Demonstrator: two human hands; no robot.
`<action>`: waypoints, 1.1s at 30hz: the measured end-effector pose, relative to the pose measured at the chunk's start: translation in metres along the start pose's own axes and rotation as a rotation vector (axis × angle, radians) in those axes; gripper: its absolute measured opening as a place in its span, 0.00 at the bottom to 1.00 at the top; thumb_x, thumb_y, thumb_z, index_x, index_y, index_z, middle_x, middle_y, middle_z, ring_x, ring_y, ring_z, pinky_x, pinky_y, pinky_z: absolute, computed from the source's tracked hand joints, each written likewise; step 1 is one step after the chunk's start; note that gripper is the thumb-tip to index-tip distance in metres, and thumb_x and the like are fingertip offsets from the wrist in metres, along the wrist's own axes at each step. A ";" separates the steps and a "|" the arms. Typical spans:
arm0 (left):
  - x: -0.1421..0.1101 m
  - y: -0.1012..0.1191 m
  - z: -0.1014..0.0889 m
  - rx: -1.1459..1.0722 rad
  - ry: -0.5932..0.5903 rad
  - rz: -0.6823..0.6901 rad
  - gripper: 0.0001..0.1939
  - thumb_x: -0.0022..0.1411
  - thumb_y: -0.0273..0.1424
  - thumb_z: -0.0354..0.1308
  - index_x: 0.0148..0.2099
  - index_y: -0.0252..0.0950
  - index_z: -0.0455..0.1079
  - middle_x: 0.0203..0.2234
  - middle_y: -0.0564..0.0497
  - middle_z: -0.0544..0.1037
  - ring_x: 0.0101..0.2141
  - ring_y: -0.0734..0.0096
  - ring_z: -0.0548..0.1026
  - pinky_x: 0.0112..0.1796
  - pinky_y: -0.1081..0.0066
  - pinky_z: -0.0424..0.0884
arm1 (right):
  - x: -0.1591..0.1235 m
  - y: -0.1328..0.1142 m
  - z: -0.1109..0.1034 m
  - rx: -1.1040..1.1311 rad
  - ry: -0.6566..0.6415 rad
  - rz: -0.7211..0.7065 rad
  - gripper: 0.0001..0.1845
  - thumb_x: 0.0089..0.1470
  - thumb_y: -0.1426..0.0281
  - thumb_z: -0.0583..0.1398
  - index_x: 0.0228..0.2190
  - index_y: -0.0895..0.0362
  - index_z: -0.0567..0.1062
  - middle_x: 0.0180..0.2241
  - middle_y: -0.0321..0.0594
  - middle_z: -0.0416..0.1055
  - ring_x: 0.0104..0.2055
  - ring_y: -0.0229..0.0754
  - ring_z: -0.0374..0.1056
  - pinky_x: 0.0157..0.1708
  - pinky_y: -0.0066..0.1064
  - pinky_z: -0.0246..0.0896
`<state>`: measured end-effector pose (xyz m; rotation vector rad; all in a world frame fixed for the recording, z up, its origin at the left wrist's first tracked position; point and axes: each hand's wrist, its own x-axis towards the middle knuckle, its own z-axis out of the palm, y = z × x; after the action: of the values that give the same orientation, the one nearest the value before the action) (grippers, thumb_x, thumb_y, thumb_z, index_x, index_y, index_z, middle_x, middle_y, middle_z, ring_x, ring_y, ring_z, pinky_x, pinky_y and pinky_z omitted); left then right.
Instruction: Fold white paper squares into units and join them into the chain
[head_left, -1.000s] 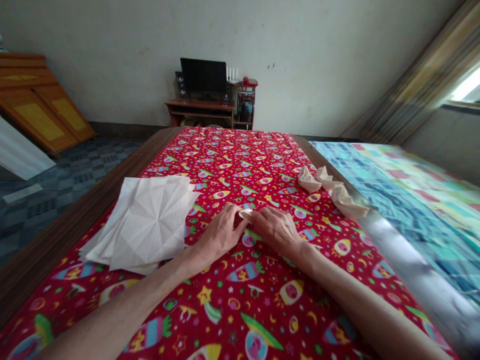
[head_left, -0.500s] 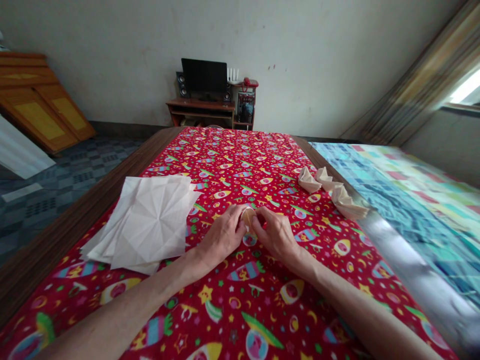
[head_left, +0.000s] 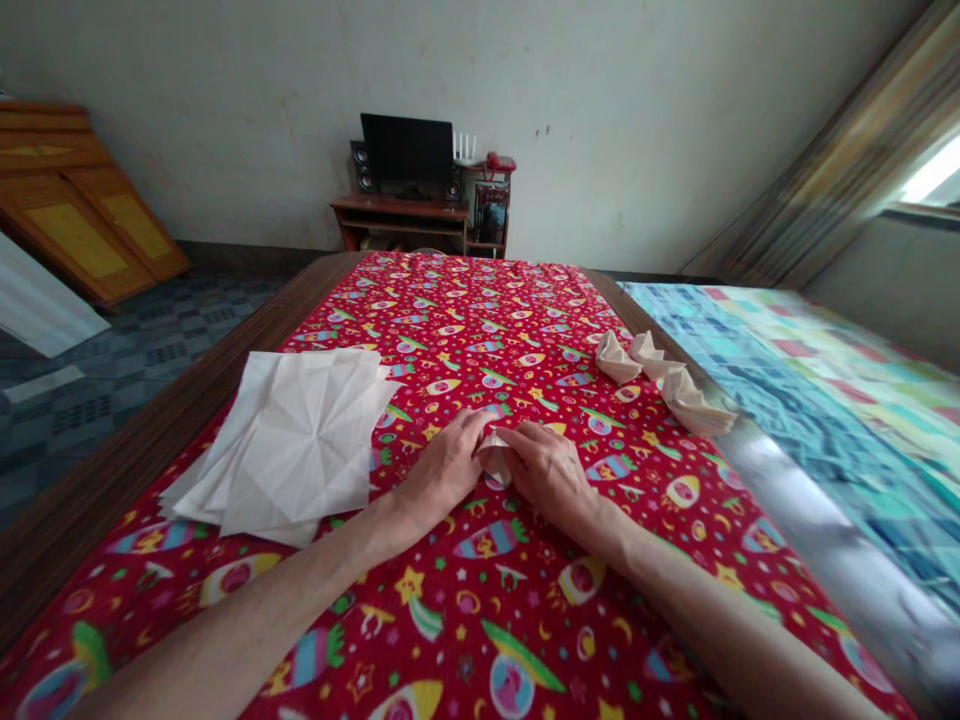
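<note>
Standing at far left: wooden cabinet (head_left: 82,230) with yellow door panels. Next, on the red patterned cloth (head_left: 457,655) over the table, stack of creased white sheets (head_left: 311,440), edges fanned unevenly; top sheet shows fold lines radiating from its middle. Left hand (head_left: 446,455), right of the stack: fingers bent, thumb and fingertips pinching the left side of a small folded paper (head_left: 496,462). That piece sits between both hands, near the middle of the cloth; underside contact cannot be told. Right hand (head_left: 551,465): fingers curled, pinching the paper's opposite side; exact fingertip placement partly hidden. Farther right, near the table edge: pleated paper pieces (head_left: 691,403), grouped together. Far right: checked bedding (head_left: 817,400).
</note>
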<state>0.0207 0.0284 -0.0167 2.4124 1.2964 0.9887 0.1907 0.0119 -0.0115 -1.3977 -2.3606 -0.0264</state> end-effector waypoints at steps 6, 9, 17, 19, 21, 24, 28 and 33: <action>-0.009 0.000 -0.008 0.118 -0.056 0.179 0.04 0.63 0.23 0.52 0.37 0.35 0.68 0.32 0.52 0.72 0.35 0.70 0.72 0.37 0.71 0.70 | -0.012 0.006 -0.015 -0.174 -0.102 -0.102 0.12 0.60 0.72 0.52 0.44 0.55 0.72 0.34 0.42 0.67 0.34 0.42 0.61 0.25 0.30 0.47; -0.013 0.002 -0.013 0.262 -0.103 0.298 0.06 0.64 0.25 0.52 0.36 0.35 0.69 0.32 0.51 0.73 0.36 0.67 0.71 0.38 0.68 0.69 | -0.016 0.011 -0.020 -0.197 -0.117 -0.190 0.15 0.59 0.71 0.54 0.48 0.56 0.69 0.36 0.43 0.66 0.36 0.43 0.60 0.27 0.30 0.50; -0.020 -0.003 -0.014 0.140 -0.140 0.318 0.06 0.65 0.25 0.52 0.37 0.34 0.70 0.33 0.50 0.73 0.37 0.67 0.70 0.40 0.68 0.68 | -0.023 0.023 -0.010 0.155 0.080 -0.195 0.10 0.60 0.71 0.55 0.36 0.56 0.76 0.33 0.41 0.69 0.34 0.38 0.63 0.31 0.28 0.57; -0.019 -0.007 -0.010 0.008 -0.103 0.245 0.05 0.64 0.24 0.53 0.35 0.34 0.70 0.32 0.51 0.72 0.36 0.70 0.70 0.39 0.70 0.68 | -0.023 0.023 -0.007 0.282 0.090 -0.119 0.08 0.59 0.70 0.56 0.35 0.56 0.77 0.32 0.40 0.69 0.33 0.37 0.64 0.31 0.27 0.58; -0.017 -0.010 -0.006 -0.100 -0.090 0.160 0.05 0.62 0.23 0.56 0.33 0.34 0.69 0.31 0.52 0.72 0.35 0.72 0.70 0.38 0.72 0.68 | -0.023 0.021 -0.007 0.349 0.054 -0.054 0.08 0.58 0.68 0.58 0.34 0.55 0.77 0.32 0.39 0.69 0.33 0.37 0.65 0.31 0.26 0.59; -0.014 -0.011 -0.004 -0.162 -0.093 0.051 0.05 0.61 0.24 0.58 0.31 0.35 0.68 0.30 0.53 0.71 0.32 0.73 0.71 0.36 0.73 0.67 | -0.023 0.017 -0.008 0.361 0.015 0.028 0.09 0.59 0.68 0.56 0.31 0.56 0.75 0.30 0.38 0.68 0.31 0.36 0.64 0.31 0.26 0.58; -0.012 -0.010 -0.004 -0.103 -0.096 -0.008 0.08 0.63 0.29 0.56 0.30 0.35 0.68 0.30 0.53 0.69 0.33 0.72 0.70 0.37 0.71 0.66 | -0.021 0.012 -0.006 0.282 0.028 0.073 0.10 0.61 0.67 0.54 0.30 0.56 0.72 0.29 0.38 0.67 0.31 0.37 0.63 0.31 0.27 0.57; -0.009 -0.008 -0.006 -0.014 -0.067 -0.039 0.09 0.61 0.30 0.58 0.29 0.35 0.67 0.31 0.52 0.67 0.33 0.71 0.69 0.36 0.71 0.66 | -0.017 0.008 -0.007 0.146 0.019 0.068 0.11 0.61 0.67 0.53 0.29 0.57 0.70 0.29 0.39 0.67 0.30 0.38 0.63 0.31 0.27 0.55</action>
<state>0.0082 0.0251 -0.0207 2.3796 1.3038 0.8958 0.2072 0.0001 -0.0127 -1.3991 -2.2491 0.1476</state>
